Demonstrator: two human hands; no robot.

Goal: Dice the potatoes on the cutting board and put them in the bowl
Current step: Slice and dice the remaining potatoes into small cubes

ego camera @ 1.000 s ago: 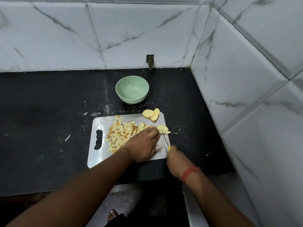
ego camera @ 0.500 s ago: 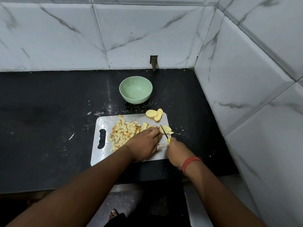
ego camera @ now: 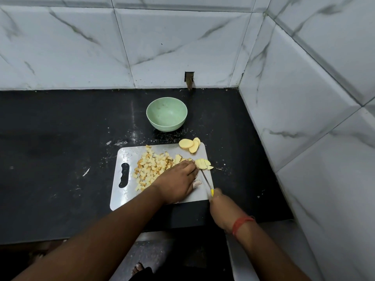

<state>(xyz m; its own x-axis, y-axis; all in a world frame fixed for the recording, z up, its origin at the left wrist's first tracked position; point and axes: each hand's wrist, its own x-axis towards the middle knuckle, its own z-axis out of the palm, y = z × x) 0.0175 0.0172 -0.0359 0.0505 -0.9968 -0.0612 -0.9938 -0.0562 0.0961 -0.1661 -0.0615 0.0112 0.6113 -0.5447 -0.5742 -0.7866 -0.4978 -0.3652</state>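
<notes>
The desk [ego camera: 60, 159] is a black stone top with a dull shine, with white crumbs and small marks on it, and it sits in a corner of glossy white wall tiles [ego camera: 182, 47] with grey marble veins. A small dark hole [ego camera: 189, 79] is cut in the back wall just above the desk. On the desk lies a pale grey cutting board [ego camera: 125, 153], rectangular with round corners and a long handle slot at its left end. A heap of small potato cubes [ego camera: 151, 168], yellow with some brownish faces, covers the middle of the board. Three smooth oval potato slices [ego camera: 189, 144] lie at the far right corner, partly over the edge. The left hand [ego camera: 178, 182] rests flat on the board, its straight fingers pressing a cut potato piece [ego camera: 203, 164] near the right edge. The right hand [ego camera: 224, 207], with a red thread [ego camera: 241, 223] on the wrist, holds in its closed grip a thin knife [ego camera: 206, 179] with a yellow handle, the blade reaching this piece. A round, matte light green bowl [ego camera: 166, 114] stands behind the board, apart from it, with no potato inside.
</notes>
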